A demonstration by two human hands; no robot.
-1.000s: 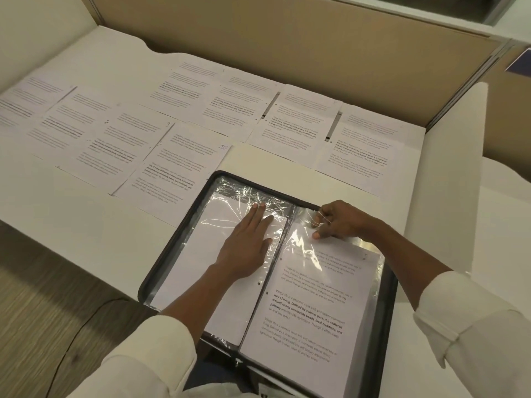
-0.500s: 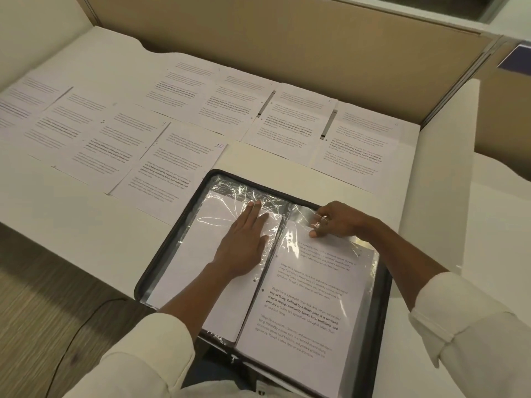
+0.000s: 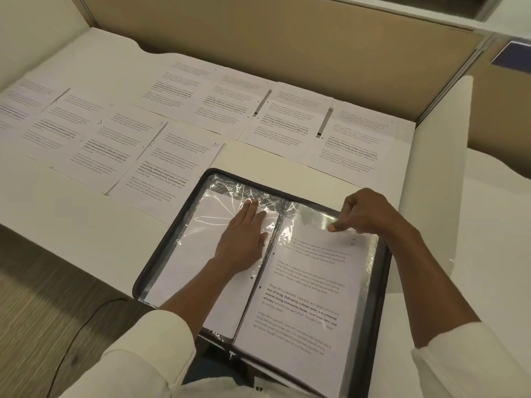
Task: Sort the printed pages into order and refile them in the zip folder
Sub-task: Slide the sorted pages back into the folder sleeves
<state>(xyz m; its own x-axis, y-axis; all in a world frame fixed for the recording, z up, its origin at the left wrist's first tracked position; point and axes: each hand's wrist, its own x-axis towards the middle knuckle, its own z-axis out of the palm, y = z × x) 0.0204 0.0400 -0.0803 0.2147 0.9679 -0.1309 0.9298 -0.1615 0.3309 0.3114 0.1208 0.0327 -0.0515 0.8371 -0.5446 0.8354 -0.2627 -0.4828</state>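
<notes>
The near edge of the zip folder (image 3: 377, 311) runs out of the bottom of the frame, so its lower corners are not seen. It lies open on the table (image 3: 71, 202), in the lower middle of the picture. Glare and creases on the left pocket (image 3: 195, 254) wash out the sheet inside, and no print can be read there. The text of the filed page (image 3: 304, 297) in the right pocket (image 3: 310, 216) shows, though a handwritten mark near its top right corner is too faint to read. The loose pages (image 3: 120, 139) lie in rows across the upper half of the frame. Those at the far left are cut off and blurred. Only the nearest sheet (image 3: 175, 162), just left of the folder's top corner, shows a clear number, 10.

The left hand (image 3: 241, 242) lies palm down on the left pocket beside the spine, its fingers straight and close together, pressing the film flat. The right hand (image 3: 365, 214) arches over the top of the right pocket, knuckles raised. Its fingers are curled and pinch at the pocket's upper edge. Whether they hold the film alone or the sheet as well cannot be told. Both forearms reach in from the bottom of the frame, with pale cuffs pushed back.
</notes>
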